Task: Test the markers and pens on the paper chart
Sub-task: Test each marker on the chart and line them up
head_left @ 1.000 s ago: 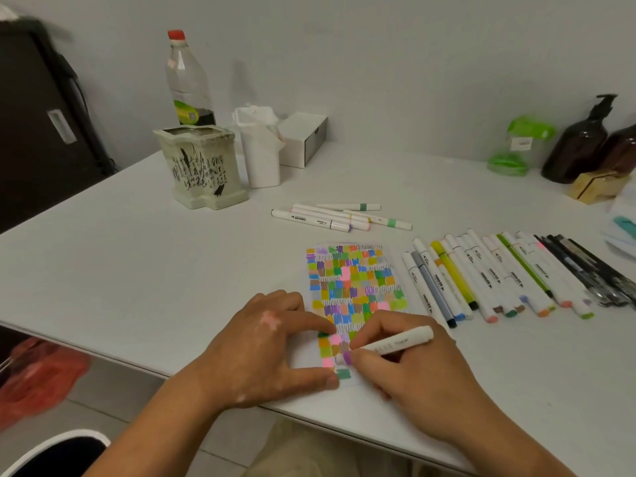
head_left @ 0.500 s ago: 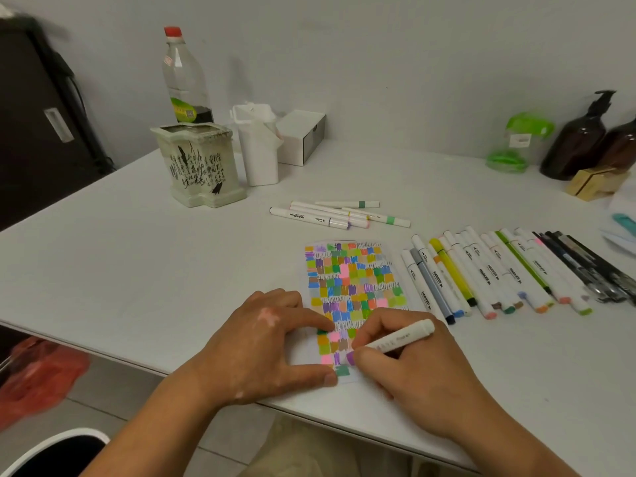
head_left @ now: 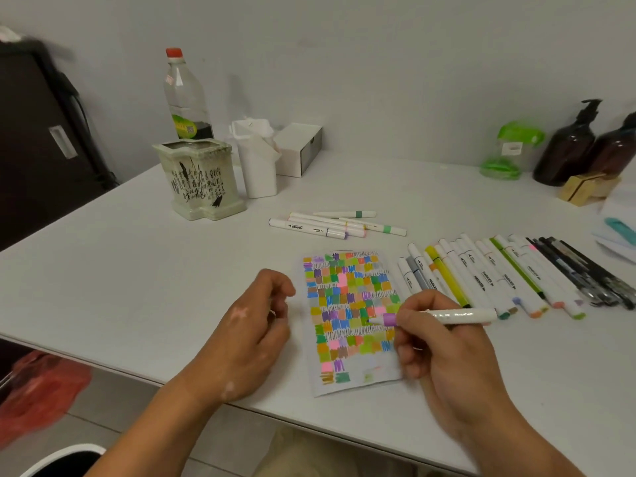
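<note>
The paper chart [head_left: 347, 304], filled with small coloured scribble patches, lies on the white table [head_left: 137, 270] in front of me. My right hand [head_left: 444, 359] grips a white marker [head_left: 457, 315] with a purple band, its tip held just over the chart's right side. My left hand [head_left: 247, 332] hovers left of the chart, off the paper, its fingers curled round a small white piece that looks like the marker's cap. A row of several markers [head_left: 481, 273] and black pens [head_left: 585, 270] lies to the right. Several more markers [head_left: 327, 225] lie beyond the chart.
A ceramic pot [head_left: 199, 180], a plastic bottle [head_left: 186, 98], a white container [head_left: 256, 160] and a white box [head_left: 299, 149] stand at the back left. Brown pump bottles [head_left: 568, 149] and a green-lidded jar [head_left: 506, 156] stand at the back right. The table's front edge runs just under the chart.
My left hand has lifted off the chart's lower corner and moved left. My right hand has raised the marker from the bottom rows up toward the chart's right side.
</note>
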A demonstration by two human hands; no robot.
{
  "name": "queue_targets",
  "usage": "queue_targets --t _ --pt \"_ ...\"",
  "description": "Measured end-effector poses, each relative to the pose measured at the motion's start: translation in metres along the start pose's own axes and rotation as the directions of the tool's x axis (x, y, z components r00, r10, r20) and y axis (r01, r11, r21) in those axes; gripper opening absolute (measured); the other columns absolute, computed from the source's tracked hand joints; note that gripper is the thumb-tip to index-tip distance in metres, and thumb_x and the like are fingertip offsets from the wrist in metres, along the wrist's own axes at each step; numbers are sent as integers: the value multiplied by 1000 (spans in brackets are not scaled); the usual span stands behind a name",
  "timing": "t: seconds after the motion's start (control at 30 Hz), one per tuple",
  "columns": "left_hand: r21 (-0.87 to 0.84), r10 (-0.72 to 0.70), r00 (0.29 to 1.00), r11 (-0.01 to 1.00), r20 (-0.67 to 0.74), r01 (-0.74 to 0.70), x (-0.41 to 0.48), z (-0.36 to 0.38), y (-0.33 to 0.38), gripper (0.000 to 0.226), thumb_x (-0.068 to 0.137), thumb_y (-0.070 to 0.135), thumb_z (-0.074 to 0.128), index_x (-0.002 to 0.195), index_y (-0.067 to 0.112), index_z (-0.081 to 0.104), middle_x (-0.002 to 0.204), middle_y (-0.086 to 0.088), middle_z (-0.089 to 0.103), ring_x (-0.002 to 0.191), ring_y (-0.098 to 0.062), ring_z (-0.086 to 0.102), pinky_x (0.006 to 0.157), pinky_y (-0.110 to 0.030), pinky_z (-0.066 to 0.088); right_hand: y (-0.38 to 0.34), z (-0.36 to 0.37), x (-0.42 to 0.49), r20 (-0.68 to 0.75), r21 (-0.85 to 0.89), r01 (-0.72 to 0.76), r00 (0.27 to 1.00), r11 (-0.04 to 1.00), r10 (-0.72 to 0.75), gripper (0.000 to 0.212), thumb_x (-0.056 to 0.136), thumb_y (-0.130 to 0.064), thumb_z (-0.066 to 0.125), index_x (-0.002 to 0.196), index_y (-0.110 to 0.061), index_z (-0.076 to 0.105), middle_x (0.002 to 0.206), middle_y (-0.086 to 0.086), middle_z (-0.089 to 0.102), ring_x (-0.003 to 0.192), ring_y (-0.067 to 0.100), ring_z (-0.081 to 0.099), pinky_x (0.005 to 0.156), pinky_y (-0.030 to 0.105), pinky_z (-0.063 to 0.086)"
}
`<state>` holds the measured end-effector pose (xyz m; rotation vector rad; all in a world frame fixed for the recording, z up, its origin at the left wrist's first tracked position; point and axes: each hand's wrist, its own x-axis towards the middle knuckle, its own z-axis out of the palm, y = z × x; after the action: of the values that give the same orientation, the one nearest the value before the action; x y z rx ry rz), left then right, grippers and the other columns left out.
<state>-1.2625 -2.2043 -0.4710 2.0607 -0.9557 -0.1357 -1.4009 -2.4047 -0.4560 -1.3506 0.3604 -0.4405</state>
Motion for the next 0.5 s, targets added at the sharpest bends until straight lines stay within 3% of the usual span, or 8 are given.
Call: queue_targets --t 0.07,0.17,0.3,0.43,0.5 --pt "-61 -38 998 998 -54 35 1 -2 -2 35 96 -7 42 100 27 45 84 10 57 81 -5 55 66 -11 45 1 1 0 12 -17 26 1000 1000 -26 25 59 -38 79 71 -18 69 59 10 59 49 16 51 40 25 39" --pt "-202 -66 990 979 -126 39 5 -3 0 22 102 4 42 100 24 51 94 16 68 90 -6 66 74 -16 52 3 0 1 12 -76 73 997 994 -73 17 72 -32 79 78 -17 73 59 9 61 50 21 52 43 27 43" --pt "-441 7 1000 897 -15 -13 5 4 17 24 96 20 51 114 35 49 120 7 71 107 -19 70 89 -29 58 3 -2 0 14 27 71 997 997 -72 9 78 -22 70 81 -16 75 65 11 65 54 21 58 45 28 46" --pt "-454 11 998 891 62 19 4 17 21 19 94 28 50 113 24 46 118 8 72 103 -20 72 89 -39 59 1 -5 -1 0 84 73 997 994 -73 8 73 -26 73 76 -19 72 65 14 64 53 21 58 44 28 46" --pt "-406 26 998 914 51 -3 3 19 19 17 95 33 51 109 24 52 113 9 74 99 -19 72 84 -34 59 0 -5 -1 9 54 109 994 993 -109 18 69 -33 76 78 -17 73 65 13 65 53 21 59 45 28 46"
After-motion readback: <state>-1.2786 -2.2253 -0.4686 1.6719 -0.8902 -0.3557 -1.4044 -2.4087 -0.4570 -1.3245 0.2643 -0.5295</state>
